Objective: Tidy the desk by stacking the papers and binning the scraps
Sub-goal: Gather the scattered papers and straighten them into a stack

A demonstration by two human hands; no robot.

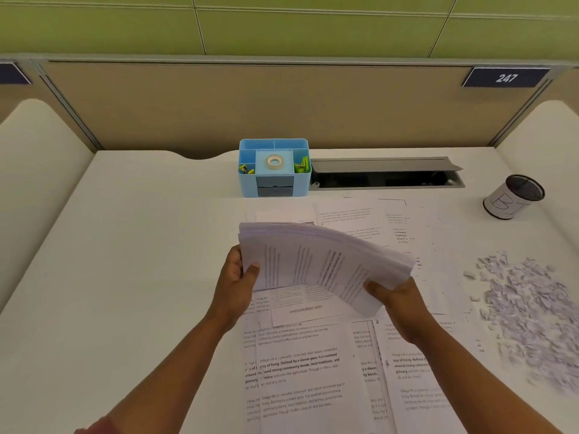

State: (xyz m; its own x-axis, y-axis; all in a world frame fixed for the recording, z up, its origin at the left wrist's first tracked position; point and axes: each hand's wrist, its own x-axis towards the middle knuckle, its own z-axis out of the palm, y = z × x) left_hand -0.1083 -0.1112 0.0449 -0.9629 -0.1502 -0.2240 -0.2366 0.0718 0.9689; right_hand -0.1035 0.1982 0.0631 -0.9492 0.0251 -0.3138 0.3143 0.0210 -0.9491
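Both hands hold a thick sheaf of white printed sheets (pixel 322 264) lifted above the middle of the white laminate desk (pixel 134 245): the left hand (pixel 236 286) grips its edge at about nine o'clock, thumb on top and fingers underneath, and the right hand (pixel 396 300) pinches the corner at about four o'clock in the same way. The sheaf bows upward between them and its far edge fans slightly, so the sheets are limp, light singly and apt to slide over one another; I judge that a grip on two opposite edges, with thumbs pressing down, keeps them together, and tapping an edge on the desk would square them. More loose printed pages (pixel 300 371) lie overlapping flat on the desk from six o'clock up past the sheaf to twelve and one o'clock, not yet gathered. A heap of small torn white paper scraps (pixel 529 311) spreads at three to four o'clock, feather-light and likely to scatter if swept quickly. A black mesh cup wrapped in a hand-lettered white label (pixel 513 197) stands at two o'clock, well apart from the scraps. A pale blue plastic desk organiser (pixel 275 169) holding a tape roll sits at twelve o'clock
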